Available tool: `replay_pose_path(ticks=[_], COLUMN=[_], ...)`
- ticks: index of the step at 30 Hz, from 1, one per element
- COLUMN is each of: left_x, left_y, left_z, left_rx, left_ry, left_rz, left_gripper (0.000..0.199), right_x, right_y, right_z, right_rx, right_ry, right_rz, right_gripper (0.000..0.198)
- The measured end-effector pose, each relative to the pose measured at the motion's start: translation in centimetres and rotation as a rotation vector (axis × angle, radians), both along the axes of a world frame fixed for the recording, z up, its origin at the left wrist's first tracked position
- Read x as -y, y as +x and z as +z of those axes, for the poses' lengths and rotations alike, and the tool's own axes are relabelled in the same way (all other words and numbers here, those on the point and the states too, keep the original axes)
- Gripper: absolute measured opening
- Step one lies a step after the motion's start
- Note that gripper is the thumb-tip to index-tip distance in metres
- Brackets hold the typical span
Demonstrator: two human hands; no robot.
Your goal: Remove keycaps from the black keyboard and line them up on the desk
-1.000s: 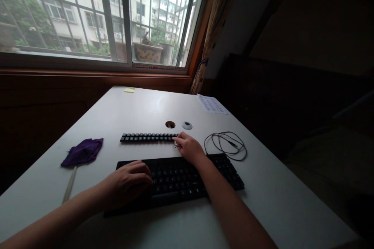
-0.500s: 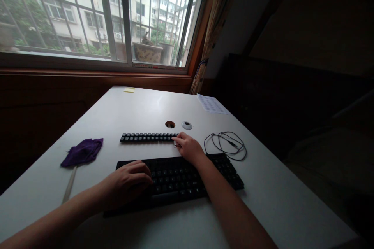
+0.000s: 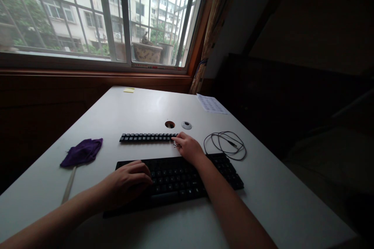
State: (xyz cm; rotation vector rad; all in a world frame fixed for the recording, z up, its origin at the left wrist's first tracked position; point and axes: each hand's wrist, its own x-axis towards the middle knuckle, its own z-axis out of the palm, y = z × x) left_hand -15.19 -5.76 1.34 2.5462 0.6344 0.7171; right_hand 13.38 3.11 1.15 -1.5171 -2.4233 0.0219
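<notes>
A black keyboard (image 3: pixel 175 179) lies slightly slanted on the white desk. On its left part rests my left hand (image 3: pixel 130 179), palm down, fingers side by side and loosely bent over the keys; its thumb is hidden. Beyond the keyboard, loose black keycaps (image 3: pixel 146 137) stand in two neat rows. My right hand (image 3: pixel 188 146) reaches across the keyboard to the right end of these rows, its index finger touching the last keycap. Thin bent wire ends, like those of a wire keycap puller (image 3: pixel 176 146), stick out from under its closed fingers.
A coiled cable (image 3: pixel 226 146) lies right of the keyboard. On the left are a purple cloth (image 3: pixel 82 152) and a pale stick-like handle (image 3: pixel 69 186). A round hole (image 3: pixel 170 124) and a grey grommet cap (image 3: pixel 186 125) are farther back. Paper (image 3: pixel 212 104) and yellow notes (image 3: pixel 129 90) lie at the far edge.
</notes>
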Motion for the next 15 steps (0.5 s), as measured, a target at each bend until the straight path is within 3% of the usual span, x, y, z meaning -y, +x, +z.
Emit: replay_pose_path(ticks=[15], left_x=[-0.03], left_y=[0.03], left_z=[-0.09], left_rx=[0.011], left_ry=[0.009], left_rz=[0.003], left_gripper=[0.019], right_x=[0.06], right_y=[-0.07], right_z=[0.17], right_rx=[-0.001], right_ry=[-0.012], right_rz=[-0.014], right_gripper=[0.038])
